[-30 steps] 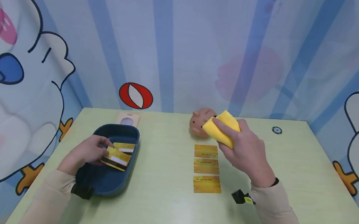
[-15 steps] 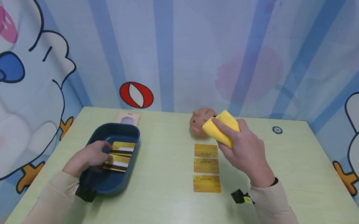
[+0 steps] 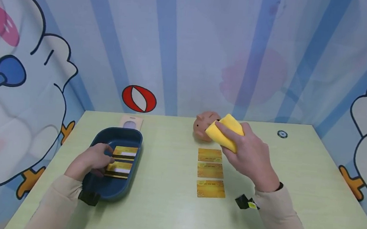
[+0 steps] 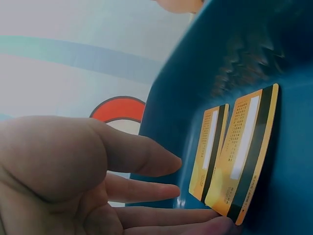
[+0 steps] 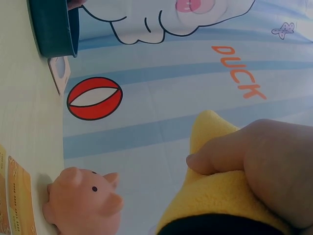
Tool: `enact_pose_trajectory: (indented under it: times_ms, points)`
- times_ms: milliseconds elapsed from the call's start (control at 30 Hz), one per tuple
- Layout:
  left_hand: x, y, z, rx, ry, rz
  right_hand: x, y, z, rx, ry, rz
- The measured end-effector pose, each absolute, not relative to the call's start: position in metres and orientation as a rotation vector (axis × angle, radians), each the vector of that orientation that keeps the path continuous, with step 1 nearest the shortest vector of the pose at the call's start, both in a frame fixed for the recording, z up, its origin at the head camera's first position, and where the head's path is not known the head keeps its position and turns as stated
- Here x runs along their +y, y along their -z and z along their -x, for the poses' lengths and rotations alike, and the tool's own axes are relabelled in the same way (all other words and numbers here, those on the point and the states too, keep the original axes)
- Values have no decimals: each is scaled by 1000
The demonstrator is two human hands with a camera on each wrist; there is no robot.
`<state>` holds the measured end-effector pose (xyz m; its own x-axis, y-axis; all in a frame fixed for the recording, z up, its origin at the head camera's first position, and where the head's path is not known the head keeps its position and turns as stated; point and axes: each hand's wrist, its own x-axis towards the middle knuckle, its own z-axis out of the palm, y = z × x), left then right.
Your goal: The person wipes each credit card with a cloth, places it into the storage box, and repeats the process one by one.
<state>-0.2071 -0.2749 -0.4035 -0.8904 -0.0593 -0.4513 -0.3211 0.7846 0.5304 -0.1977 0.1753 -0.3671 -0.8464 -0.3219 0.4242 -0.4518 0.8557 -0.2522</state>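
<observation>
My left hand [image 3: 93,160] is inside a dark blue tray [image 3: 118,191], its fingers fairly straight. In the left wrist view its lower fingertips [image 4: 222,224] reach the edge of the nearer gold bank card [image 4: 242,152]; no card is pinched. That card [image 3: 118,169] and another gold bank card [image 3: 125,153] lie stripe side up, one above the other. My right hand [image 3: 249,155] grips a folded yellow cloth [image 3: 225,132] over the table, close to a pink piggy bank [image 3: 203,126]. Three gold bank cards [image 3: 210,170] lie in a column below the cloth.
Behind the tray, a small pale flat item with a round window [image 3: 131,122] lies at the table's back edge. A dark round chip [image 3: 282,134] sits at the back right. A printed curtain [image 3: 196,56] rises directly behind the table [image 3: 163,209].
The tilted card that my left hand held a second ago now lies in the tray, lined up below the other card, and the fingers have loosened. My right hand keeps its place with the cloth.
</observation>
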Motion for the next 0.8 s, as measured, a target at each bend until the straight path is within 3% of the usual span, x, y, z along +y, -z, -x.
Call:
enact_pose_trajectory:
  times_ms: [367,533,800]
  points:
    - [-275,400,208,2628,-854,237,177,368,198,-2651,-485,-577]
    - [-265,389,205,2842,-800,135,177,367,197,-2647,-485,-577]
    - [-228,362,188,3007,-1142,-154,177,369,197,-2651,-487,-578]
